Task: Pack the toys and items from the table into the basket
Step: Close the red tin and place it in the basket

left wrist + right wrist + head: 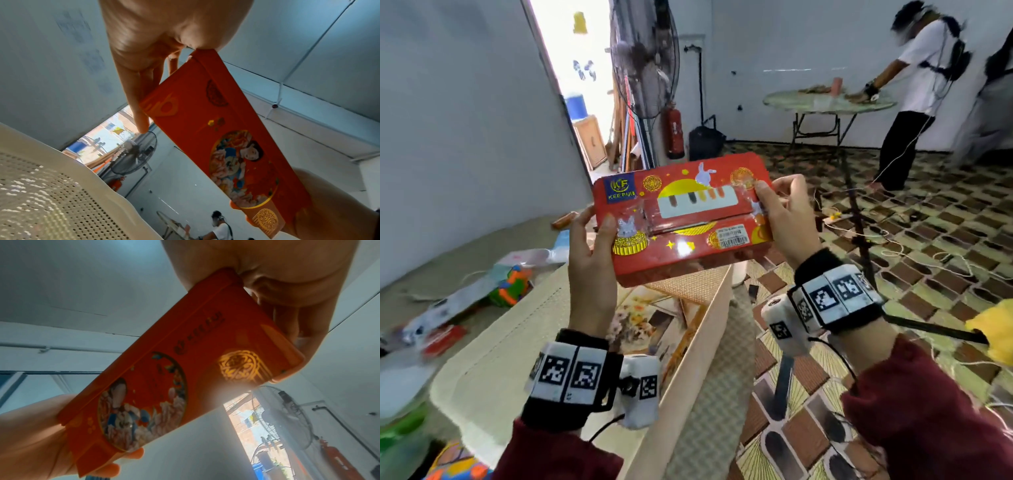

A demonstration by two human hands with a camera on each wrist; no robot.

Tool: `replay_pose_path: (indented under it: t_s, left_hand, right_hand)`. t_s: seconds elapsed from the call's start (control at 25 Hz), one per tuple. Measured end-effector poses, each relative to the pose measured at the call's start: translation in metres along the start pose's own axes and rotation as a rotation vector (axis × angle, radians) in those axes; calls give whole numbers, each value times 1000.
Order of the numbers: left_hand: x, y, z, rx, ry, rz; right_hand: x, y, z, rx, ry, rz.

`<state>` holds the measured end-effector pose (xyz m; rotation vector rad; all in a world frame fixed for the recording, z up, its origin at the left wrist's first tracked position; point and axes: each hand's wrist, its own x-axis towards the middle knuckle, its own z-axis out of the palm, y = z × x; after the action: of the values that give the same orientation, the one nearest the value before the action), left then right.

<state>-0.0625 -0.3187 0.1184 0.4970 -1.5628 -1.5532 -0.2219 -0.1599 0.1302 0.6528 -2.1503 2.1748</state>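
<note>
Red box (681, 216) held level above the cream perforated basket (524, 329), left hand (594, 260) gripping its left end, right hand (784, 219) its right. Blurred toys (512, 282), apparently plastic, lie far left on the worktop (493, 246).

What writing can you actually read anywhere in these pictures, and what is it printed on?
"KEE FUL": blue logo patch on the red box held by the left hand and right hand.
Barcode sticker on that box: too small to read.
Dark lettering on the box's other face, right wrist view: blurred, unreadable.

Beige table (482, 246) with scattered toys (512, 284), cream basket (524, 329).
</note>
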Motion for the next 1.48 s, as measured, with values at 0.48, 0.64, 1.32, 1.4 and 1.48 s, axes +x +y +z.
replay_pose_path:
  t_s: [0.48, 0.64, 1.32, 1.4, 1.48]
  left_hand:
    - [58, -29, -11, 127, 466, 7]
    - [59, -37, -12, 200, 598, -23]
    - [21, -119, -51, 395, 556, -867]
    - [22, -129, -53, 365, 525, -923]
    - [25, -140, -54, 333, 504, -962]
  right_hand:
    - [121, 37, 112, 9, -591, -23]
    - [143, 53, 143, 35, -853, 23]
    - [120, 163, 219, -581, -1394, 504]
    - [119, 173, 224, -638, -1346, 554]
    - [118, 189, 235, -656, -1319, 568]
